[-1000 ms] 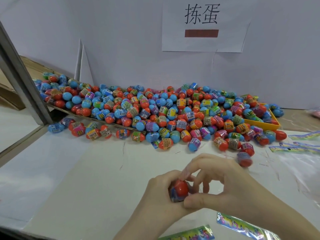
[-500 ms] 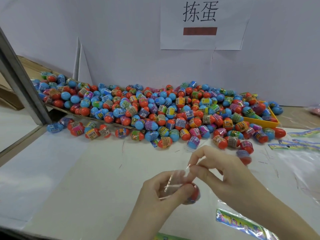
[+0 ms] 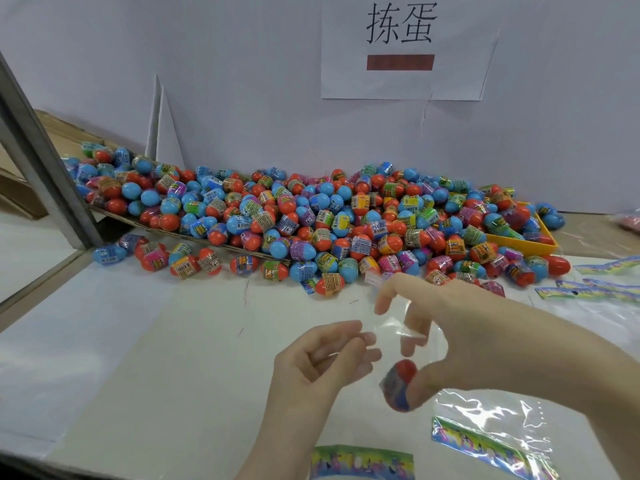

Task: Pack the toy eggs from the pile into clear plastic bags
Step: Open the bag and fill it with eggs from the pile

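Head view, the only 1 given: 2 hands work low over the white counter (image 3: 145,341). The right hand (image 3: 460,341) pinches 1 toy egg (image 3: 398,384) between thumb and a curled finger; its other fingers are spread upward. The egg is red on its upper end and wrapped in a blue-purple printed band lower down, its long axis tilted, red end pointing up and slightly right. It sits inside or against a clear plastic bag (image 3: 394,323), a thin film rising from the egg toward the raised fingertips; whether the egg is fully inside cannot be told. The left hand (image 3: 322,362) is just beside the bag's left edge, fingers loosely curled toward it; whether it actually grips the film is not clear.

Behind the hands, the pile of toy eggs (image 3: 311,220) stretches across the counter against the wall, too many to count, blue and red ones mixed, lying at every angle. Some rest on a sloping cardboard sheet (image 3: 214,242) at left; a yellow tray (image 3: 526,245) holds others at right. A paper sign (image 3: 408,46) with 2 characters and 1 dark red bar hangs on the wall. Flat spare bags with colourful printed headers (image 3: 485,445) lie near the front edge and at far right.
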